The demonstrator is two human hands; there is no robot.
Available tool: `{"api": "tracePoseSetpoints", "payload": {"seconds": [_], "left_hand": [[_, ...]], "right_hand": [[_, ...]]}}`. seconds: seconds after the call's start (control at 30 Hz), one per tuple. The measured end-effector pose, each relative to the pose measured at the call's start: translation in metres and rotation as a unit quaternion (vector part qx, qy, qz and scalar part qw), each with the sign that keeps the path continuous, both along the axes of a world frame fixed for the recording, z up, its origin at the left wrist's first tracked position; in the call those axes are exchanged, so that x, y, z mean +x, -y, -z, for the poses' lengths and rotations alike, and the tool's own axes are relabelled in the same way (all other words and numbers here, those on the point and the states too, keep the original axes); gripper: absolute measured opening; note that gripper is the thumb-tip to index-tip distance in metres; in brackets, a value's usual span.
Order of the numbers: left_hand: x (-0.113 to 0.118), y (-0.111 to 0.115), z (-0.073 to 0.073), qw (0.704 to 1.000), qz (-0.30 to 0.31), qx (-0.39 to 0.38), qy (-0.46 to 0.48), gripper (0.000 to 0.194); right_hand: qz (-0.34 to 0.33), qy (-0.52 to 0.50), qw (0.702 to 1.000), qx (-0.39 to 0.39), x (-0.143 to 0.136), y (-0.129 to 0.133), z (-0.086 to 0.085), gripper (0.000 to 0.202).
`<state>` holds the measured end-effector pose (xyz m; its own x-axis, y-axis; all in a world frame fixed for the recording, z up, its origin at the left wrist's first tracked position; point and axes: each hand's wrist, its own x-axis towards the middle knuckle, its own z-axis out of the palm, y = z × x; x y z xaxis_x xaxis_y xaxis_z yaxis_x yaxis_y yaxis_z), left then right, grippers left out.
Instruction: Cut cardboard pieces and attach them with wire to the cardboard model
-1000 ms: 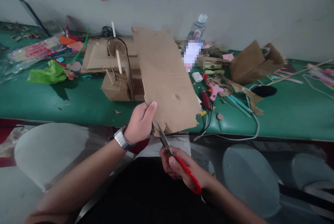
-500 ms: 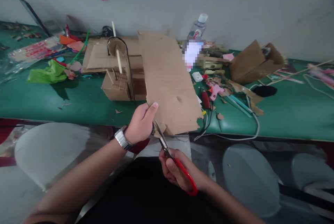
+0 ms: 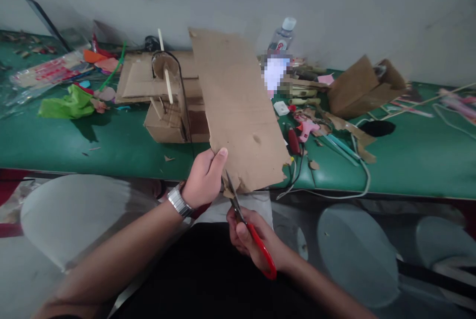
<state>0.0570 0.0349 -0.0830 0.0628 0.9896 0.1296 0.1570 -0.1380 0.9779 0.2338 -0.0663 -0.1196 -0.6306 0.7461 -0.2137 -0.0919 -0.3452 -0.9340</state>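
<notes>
My left hand [image 3: 206, 175] pinches the lower left corner of a long flat cardboard sheet [image 3: 241, 106], thumb on top. The sheet slants up and away from me over the green table, its near edge ragged and torn. My right hand [image 3: 255, 237] is closed round a pair of scissors [image 3: 265, 254] with red handles. Their blades straddle the sheet's near edge, just right of my left hand. Behind the sheet, partly covered by it, stands a cardboard model [image 3: 167, 123] with a round-topped upright and a pale stick through it.
On the green table [image 3: 122, 145] lie a green crumpled bag [image 3: 69, 103], a pink glue gun [image 3: 307, 131] with cables, and a cardboard box [image 3: 366, 88]. A clear bottle [image 3: 280, 39] stands near the wall. Grey stools [image 3: 357, 254] sit below the table's front edge.
The cardboard sheet's far end has risen and shifted slightly left. My left hand has moved a little to the right, and the scissors have turned slightly at the near edge.
</notes>
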Motion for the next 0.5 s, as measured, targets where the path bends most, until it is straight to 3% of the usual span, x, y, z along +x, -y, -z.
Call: {"api": "tracePoseSetpoints", "payload": {"seconds": [0.2,0.5], "left_hand": [[0.002,0.001,0.005,1.0,-0.015,0.003,0.013,0.045],[0.02,0.006,0.022,0.993,-0.105,0.034,0.044,0.045]], "right_hand": [[0.016,-0.017,0.999,-0.023,-0.003,0.004,0.001,0.049],[0.039,-0.068,0.995,-0.055,-0.007,0.001,-0.002,0.051]]}}
